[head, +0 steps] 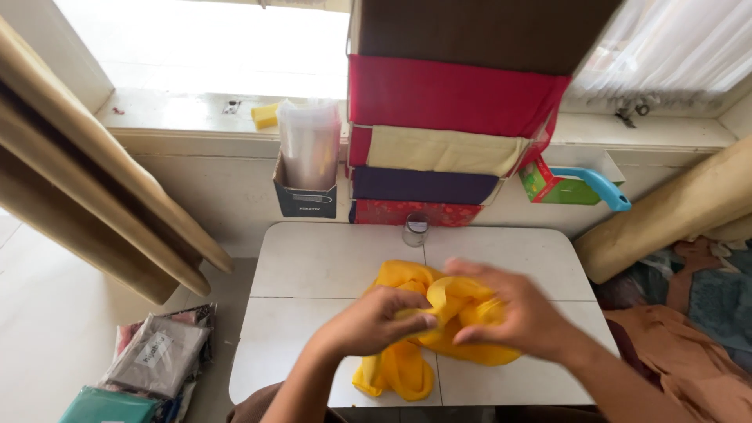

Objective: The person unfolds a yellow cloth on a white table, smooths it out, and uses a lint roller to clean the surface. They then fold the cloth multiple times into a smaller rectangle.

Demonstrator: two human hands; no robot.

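Yellow cloth (407,356) lies bunched near the front edge of a small white table (313,266), one loose tail trailing toward the person. Behind the table, against the wall under the window, stands a stack of folded fabrics (439,133) in brown, red, cream, purple and patterned red, with long rolls of tan material leaning at either side. A cardboard box of clear plastic bags (308,168) hangs to the left of the stack, and a small glass jar (416,229) sits at the table's back edge. On the floor at left lie packed bags of cloth (157,356). The left hand (372,321) has its fingers curled closed around a fold of the cloth; the right hand (521,313), blurred, cups over the bundle with fingers bent against it. The cloth looks thin, light and limp, likely slippery, so gathered folds or a hem seem the surest places to grip.
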